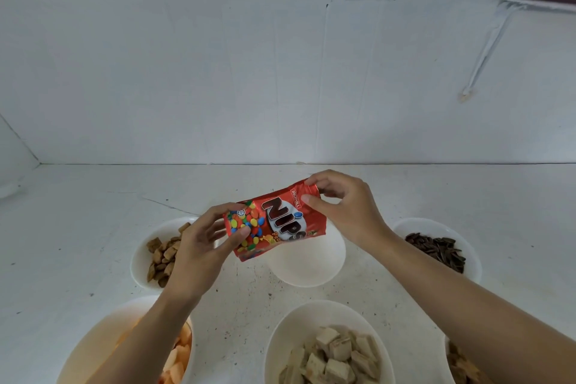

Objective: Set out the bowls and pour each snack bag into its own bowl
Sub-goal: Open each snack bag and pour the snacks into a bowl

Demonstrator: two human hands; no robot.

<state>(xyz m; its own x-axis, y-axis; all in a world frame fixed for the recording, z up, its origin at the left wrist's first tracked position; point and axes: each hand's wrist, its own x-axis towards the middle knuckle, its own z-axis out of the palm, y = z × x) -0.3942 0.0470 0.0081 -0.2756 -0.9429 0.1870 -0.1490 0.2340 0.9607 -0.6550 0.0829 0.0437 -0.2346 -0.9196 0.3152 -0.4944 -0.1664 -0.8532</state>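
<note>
A red Nips candy bag (276, 221) hangs tilted over an empty white bowl (307, 262) in the middle of the table. My left hand (199, 246) pinches the bag's lower left end with the thumb on its front. The bag's upper right corner is pinched by my right hand (346, 212) between thumb and fingers. I cannot tell whether the bag is torn open.
Other white bowls surround the middle one: brown square snacks (159, 254) at the left, dark seeds (438, 248) at the right, pale wafer blocks (333, 355) in front, orange pieces (179, 358) at front left, brown snacks (461, 365) at front right. A white wall stands behind the table.
</note>
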